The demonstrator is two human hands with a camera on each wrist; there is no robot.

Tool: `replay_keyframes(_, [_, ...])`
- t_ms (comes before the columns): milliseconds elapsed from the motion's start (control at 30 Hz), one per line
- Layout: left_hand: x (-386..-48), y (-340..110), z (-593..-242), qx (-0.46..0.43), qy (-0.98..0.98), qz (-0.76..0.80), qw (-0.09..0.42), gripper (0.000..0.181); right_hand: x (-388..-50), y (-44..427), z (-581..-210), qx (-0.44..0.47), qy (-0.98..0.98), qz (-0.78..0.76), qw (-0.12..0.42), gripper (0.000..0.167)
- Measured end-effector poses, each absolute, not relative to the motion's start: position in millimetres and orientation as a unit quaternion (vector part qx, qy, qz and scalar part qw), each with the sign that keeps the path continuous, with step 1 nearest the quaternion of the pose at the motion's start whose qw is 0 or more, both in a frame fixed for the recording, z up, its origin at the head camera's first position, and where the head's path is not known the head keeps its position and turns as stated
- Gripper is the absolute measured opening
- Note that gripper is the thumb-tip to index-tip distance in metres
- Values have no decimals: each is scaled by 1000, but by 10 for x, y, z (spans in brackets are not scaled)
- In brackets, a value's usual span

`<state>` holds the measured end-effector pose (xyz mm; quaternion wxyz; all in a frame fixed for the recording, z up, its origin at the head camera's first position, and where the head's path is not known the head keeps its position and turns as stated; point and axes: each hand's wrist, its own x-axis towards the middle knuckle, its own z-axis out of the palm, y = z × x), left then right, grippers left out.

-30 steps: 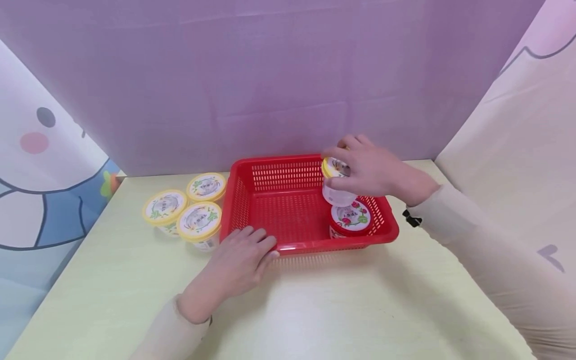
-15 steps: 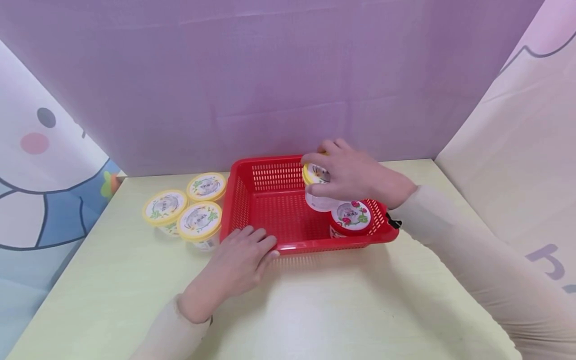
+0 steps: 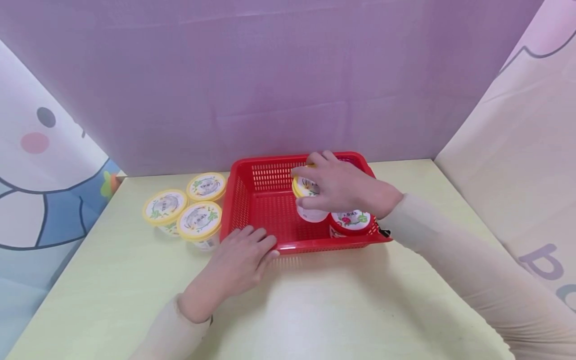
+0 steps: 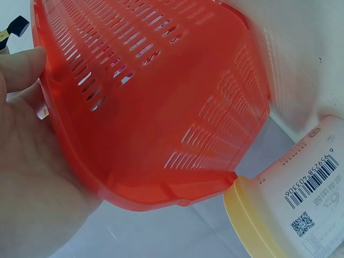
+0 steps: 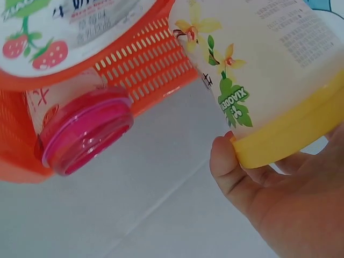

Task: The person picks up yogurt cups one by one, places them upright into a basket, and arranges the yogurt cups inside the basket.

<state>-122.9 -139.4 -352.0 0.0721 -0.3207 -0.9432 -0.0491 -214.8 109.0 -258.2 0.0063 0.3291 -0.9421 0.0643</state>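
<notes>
My right hand [image 3: 344, 185] holds a translucent white cup [image 3: 312, 214] by its yellow lid, inside the red plastic basket [image 3: 315, 245]. Vanilla flowers and green leaves decorate this cup's side in the right wrist view. To its right in the basket is a red-lidded strawberry cup [image 3: 353, 221], partly covered by my right hand. Another cup with a pinkish-red lid [image 5: 88, 131] shows in the right wrist view. My left hand [image 3: 238, 260] grips the basket's rim at the front left corner, its fingers bent over the edge.
Several things stand left of the basket: yellow-lidded cups [image 3: 199, 220] huddled close together on the pale table [image 3: 315, 310]. One of them [image 4: 306, 193] is beside the basket corner in the left wrist view. A purple cloth wall [image 3: 279, 80] rises right behind the basket.
My right hand has carried the yellow-lidded cup leftward and lower in the basket, away from the strawberry cup. My left hand and the basket have stayed put.
</notes>
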Motion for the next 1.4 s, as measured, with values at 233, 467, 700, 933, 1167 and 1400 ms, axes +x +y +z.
replay_keyframes(233, [-1230, -1398, -3520, -320, -943, -51, 75, 35, -2109, 1025, -2656, 336, -939, 66, -7, 82])
replay_keyframes(467, [-1227, -1400, -3513, -317, -945, -52, 70, 38, -2103, 984, -2769, 348, -935, 66, -30, 78])
replay_keyframes(700, [-1228, -1398, -3519, -320, -943, -47, 74, 38, -2095, 957, -2876, 348, -933, 67, -54, 78])
replay_keyframes(933, [-1223, -1394, -3514, -315, -945, -48, 70, 40, -2084, 935, -2925, 364, -928, 54, -62, 75])
replay_keyframes(1167, [-1226, -1392, -3511, -313, -946, -50, 68, 39, -2061, 923, -2920, 371, -924, 30, -88, 74])
replay_keyframes(1400, [-1220, -1393, -3510, -315, -945, -53, 68, 38, -2073, 902, -2941, 385, -916, 22, -114, 78])
